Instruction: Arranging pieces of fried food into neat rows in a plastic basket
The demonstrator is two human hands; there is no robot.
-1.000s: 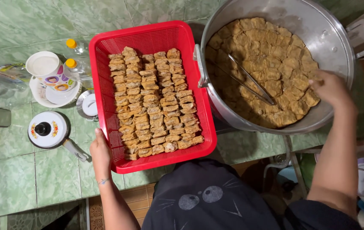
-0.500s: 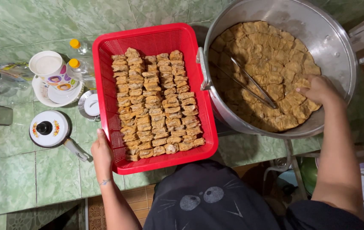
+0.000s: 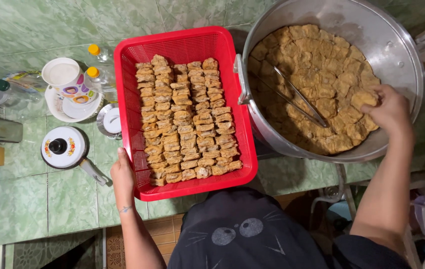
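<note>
Head view: tofu-filled basket (image 3: pixel 182 42) and pot (image 3: pixel 396 45)

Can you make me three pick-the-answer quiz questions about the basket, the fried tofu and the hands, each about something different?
1. Where is the left hand?
A. On the near-left edge of the red basket
B. Inside the pot
C. On the white cup

2. What colour are the bottle caps beside the basket?
A. Blue
B. Yellow
C. Black

3. What is the right hand doing?
A. Resting flat on the tiles
B. Holding the tongs
C. Gripping a fried tofu piece in the metal pot

Answers:
1. A, its fingers lie along the basket's rim at that corner.
2. B, both caps show yellow next to the cup.
3. C, the fingers close round a piece, while the tongs lie untouched on the tofu.
</note>
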